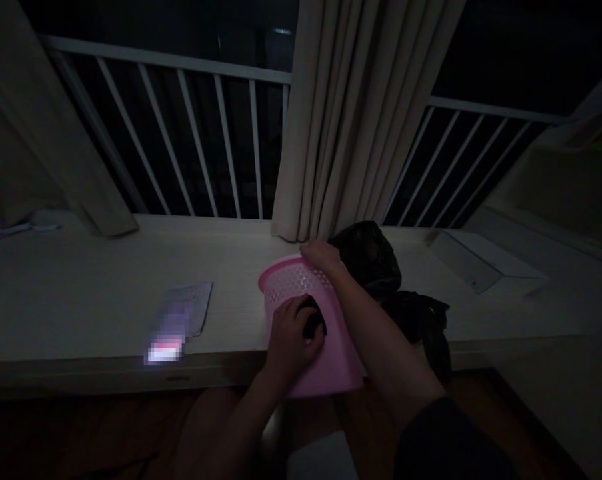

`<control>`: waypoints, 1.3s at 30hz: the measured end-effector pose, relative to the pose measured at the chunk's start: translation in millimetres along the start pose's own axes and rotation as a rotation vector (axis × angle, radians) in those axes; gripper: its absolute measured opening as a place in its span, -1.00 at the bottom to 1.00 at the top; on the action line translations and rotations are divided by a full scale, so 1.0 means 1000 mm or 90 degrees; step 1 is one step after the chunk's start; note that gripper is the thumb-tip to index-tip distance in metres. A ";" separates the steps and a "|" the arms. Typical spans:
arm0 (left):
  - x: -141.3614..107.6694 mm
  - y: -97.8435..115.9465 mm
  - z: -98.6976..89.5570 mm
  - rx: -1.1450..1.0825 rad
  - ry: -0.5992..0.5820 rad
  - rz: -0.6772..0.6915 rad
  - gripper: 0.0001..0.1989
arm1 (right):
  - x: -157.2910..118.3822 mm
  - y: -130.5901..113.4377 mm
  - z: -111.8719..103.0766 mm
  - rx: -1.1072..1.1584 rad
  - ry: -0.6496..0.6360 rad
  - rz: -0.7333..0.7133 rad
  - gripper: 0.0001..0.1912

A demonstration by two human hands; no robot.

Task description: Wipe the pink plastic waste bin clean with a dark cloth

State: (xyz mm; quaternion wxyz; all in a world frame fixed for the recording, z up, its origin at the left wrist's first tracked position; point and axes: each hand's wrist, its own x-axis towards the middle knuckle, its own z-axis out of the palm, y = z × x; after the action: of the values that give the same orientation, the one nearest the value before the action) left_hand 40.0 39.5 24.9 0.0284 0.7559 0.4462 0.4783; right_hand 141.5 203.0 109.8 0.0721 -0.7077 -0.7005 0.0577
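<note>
A pink basket (325, 370) with a honeycomb pattern of holes near its rim stands tilted at the front edge of the pale ledge. My right hand (322, 257) grips the basket's rim at the top. My left hand (293, 333) is in front of the basket's side, its fingers curled round a small black thing (313, 319) that lies against the pink wall. What the black thing is cannot be made out. Black plastic bags (368, 257) lie just right of the basket, partly behind my right forearm.
On the ledge (105, 287), a paper booklet (201, 303) and a blurred bright object (167, 347) lie to the left. A white box (485, 263) sits at the right. Curtains (351, 120) and white railings (253, 147) stand behind.
</note>
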 end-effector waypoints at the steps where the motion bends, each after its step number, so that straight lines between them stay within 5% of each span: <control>1: -0.001 -0.001 0.000 0.016 0.018 -0.030 -0.77 | -0.003 -0.002 0.002 0.003 0.023 0.003 -0.65; 4: -0.007 -0.002 0.002 0.050 0.058 -0.075 -0.76 | -0.012 -0.005 0.006 0.012 0.088 0.012 -0.56; 13: -0.030 0.018 0.006 0.009 0.027 -0.009 -0.72 | -0.017 0.011 0.005 0.034 0.164 0.038 -0.55; 39: -0.040 0.015 0.008 0.021 0.064 0.023 -0.73 | -0.022 0.008 0.006 0.056 0.170 0.046 -0.58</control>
State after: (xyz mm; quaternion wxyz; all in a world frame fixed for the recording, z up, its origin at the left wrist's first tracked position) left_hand 49.7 5.0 -0.1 -0.0150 0.7392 0.4413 0.5084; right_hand 148.2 180.7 102.1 0.1937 -0.7298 -0.6556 -0.0037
